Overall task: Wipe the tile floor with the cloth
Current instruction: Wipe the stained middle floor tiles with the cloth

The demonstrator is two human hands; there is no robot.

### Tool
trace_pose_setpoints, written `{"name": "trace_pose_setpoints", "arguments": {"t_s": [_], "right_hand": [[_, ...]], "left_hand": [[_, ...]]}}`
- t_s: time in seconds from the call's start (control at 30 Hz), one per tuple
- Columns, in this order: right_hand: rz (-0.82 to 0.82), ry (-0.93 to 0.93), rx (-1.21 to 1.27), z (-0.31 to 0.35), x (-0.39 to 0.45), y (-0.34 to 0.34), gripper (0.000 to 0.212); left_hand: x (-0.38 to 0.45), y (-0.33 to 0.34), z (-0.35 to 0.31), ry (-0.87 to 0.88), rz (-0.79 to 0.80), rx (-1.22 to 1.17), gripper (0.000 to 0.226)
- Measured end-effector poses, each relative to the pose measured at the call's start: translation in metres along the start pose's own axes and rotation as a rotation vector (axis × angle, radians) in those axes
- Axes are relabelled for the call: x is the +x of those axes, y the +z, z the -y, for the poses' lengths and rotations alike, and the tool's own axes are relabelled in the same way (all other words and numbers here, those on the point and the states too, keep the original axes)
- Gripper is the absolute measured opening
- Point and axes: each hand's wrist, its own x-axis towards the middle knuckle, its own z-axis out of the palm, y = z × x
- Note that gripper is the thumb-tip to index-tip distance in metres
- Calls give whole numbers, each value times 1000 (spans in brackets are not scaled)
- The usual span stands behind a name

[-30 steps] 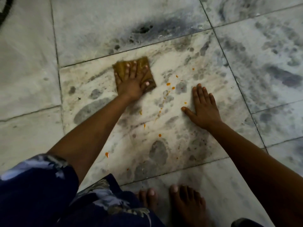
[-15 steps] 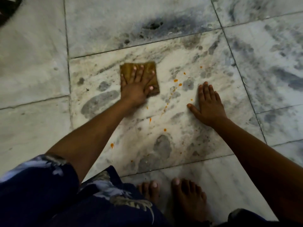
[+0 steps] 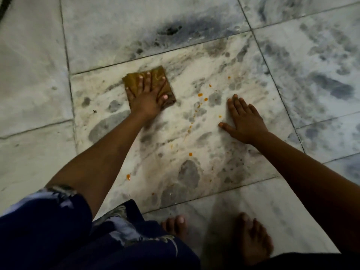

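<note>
Left hand (image 3: 145,99) flat, fingers spread, palm pressing a folded brown cloth (image 3: 155,78) onto the marble tile floor (image 3: 194,117), near the far-left part of the stained tile; grip open, pinning the cloth rather than clasping it. Right hand (image 3: 244,118) also flat and open on the same tile, holding nothing, well apart from the cloth. Between both hands and nearer the bare feet (image 3: 251,238): scattered orange drops (image 3: 200,95) on the tile.
</note>
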Motion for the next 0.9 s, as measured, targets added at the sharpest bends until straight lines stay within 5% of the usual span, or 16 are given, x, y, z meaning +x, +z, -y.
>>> {"name": "trace_pose_setpoints", "arguments": {"t_s": [0.2,0.5,0.77,0.9], "right_hand": [[-151,18,157,0,-2,10,87],[-228,89,146,-20,5,20,86],[-269,76,157,-20,7,27,83],[-292,69,154,-20,8,27,83]], "left_hand": [[-49,36,-34,346,-26,48,61],[72,5,-93,192,-47,15,56],[-36,44,-81,482,-36,117,62],[-14,30,-69,422,17,104,63]]}}
